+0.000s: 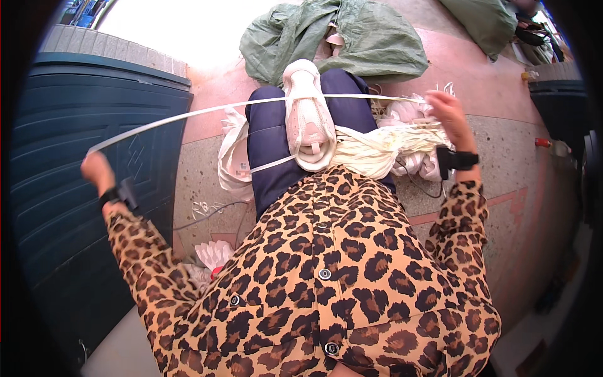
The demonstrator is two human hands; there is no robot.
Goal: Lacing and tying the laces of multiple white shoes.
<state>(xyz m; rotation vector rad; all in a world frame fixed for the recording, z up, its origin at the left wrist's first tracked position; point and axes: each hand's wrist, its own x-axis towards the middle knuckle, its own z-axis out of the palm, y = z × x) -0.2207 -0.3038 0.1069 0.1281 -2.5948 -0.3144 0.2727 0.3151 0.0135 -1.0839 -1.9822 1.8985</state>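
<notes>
At the far left a dark blue panelled door (75, 157) fills the edge. In front of it the left hand (95, 168) is closed around the end of a white strap (188, 115), which runs taut to the right, across the pale pink shoe (306, 116) on the raised foot, and on to the right hand (447, 113). That hand is curled around the strap's other end, just above a bundle of white straps (383, 147) lying over the dark trouser leg (267, 151). More loose white strips (213, 254) lie on the speckled floor (201, 182) (near the left elbow). Beyond the shoe sits a crumpled green sack (370, 41); what it holds cannot be told. Both wrists wear black bands.
</notes>
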